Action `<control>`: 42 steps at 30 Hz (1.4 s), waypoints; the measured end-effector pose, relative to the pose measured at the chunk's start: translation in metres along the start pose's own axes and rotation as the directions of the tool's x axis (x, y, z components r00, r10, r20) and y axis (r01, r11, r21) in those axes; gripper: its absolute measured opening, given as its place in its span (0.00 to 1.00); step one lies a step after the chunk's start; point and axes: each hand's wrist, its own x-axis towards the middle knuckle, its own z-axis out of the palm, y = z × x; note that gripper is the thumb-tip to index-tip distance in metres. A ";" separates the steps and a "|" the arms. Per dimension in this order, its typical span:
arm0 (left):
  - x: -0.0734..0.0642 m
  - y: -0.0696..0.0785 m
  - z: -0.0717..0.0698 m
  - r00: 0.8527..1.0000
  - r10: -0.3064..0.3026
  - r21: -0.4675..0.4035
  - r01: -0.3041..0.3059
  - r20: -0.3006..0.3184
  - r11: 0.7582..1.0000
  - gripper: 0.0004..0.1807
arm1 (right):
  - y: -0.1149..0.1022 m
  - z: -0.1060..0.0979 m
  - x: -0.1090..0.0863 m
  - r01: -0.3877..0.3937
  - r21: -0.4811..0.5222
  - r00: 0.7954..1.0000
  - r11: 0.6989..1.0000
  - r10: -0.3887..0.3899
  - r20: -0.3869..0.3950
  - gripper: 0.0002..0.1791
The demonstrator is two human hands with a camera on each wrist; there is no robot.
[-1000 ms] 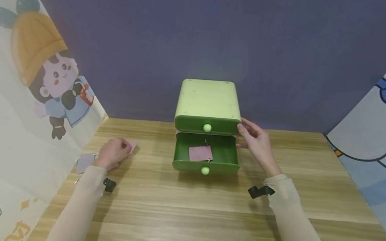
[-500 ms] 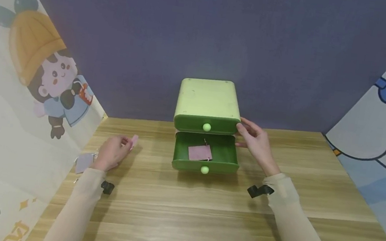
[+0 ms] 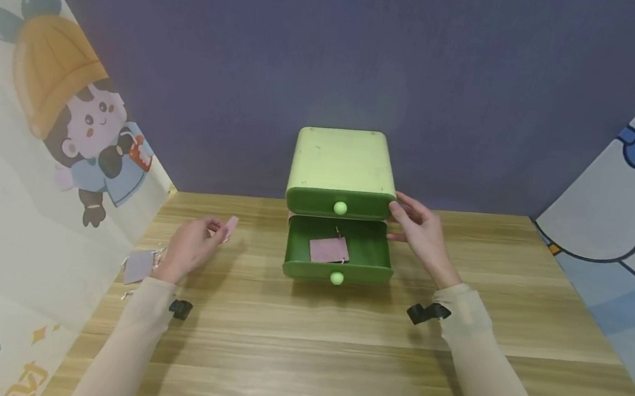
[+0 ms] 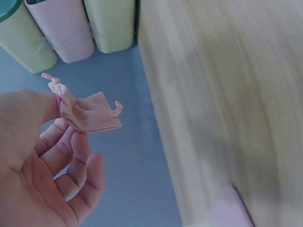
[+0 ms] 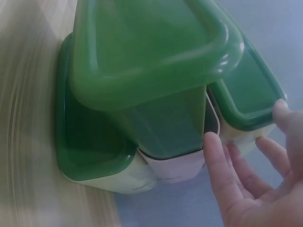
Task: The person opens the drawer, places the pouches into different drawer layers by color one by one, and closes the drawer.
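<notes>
My left hand [image 3: 190,246] pinches a small pink drawstring pouch [image 4: 90,113] between thumb and fingers, above the left side of the table. Ahead stands a desktop drawer unit [image 3: 344,162], light green and pink outside with dark green drawers. Its middle drawer [image 3: 338,273] is pulled out, and a mauve pouch [image 3: 329,250] lies inside. My right hand [image 3: 421,237] rests at the unit's right side. In the right wrist view the thumb touches the top drawer [image 5: 251,85] at its front corner, while a fingertip [image 5: 211,139] lies beside the pulled-out drawer.
Left of my left hand, near the table's left edge, lies a greyish-lilac pouch [image 3: 139,266] with cords of other pieces around it, partly hidden by the hand. A dark blue panel [image 3: 358,64] stands behind the unit. Printed panels flank the wooden table [image 3: 296,367].
My left hand has lifted slightly and shifted to the right with the pink pouch. My right hand, the drawer unit and the pouch in the drawer stay as they were.
</notes>
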 end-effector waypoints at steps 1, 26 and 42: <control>0.000 0.003 0.000 1.000 0.004 0.002 -0.004 -0.004 1.000 0.20 | 0.000 0.000 0.000 0.001 -0.001 1.000 1.000 -0.001 0.002 0.37; -0.005 0.065 -0.010 0.987 0.143 -0.028 -0.146 -0.067 0.989 0.15 | 0.000 0.001 -0.004 0.006 -0.012 1.000 1.000 -0.006 -0.002 0.35; -0.009 0.097 -0.010 0.974 0.219 -0.049 -0.222 -0.065 0.974 0.14 | -0.002 0.002 -0.005 -0.002 -0.004 1.000 1.000 0.002 -0.005 0.35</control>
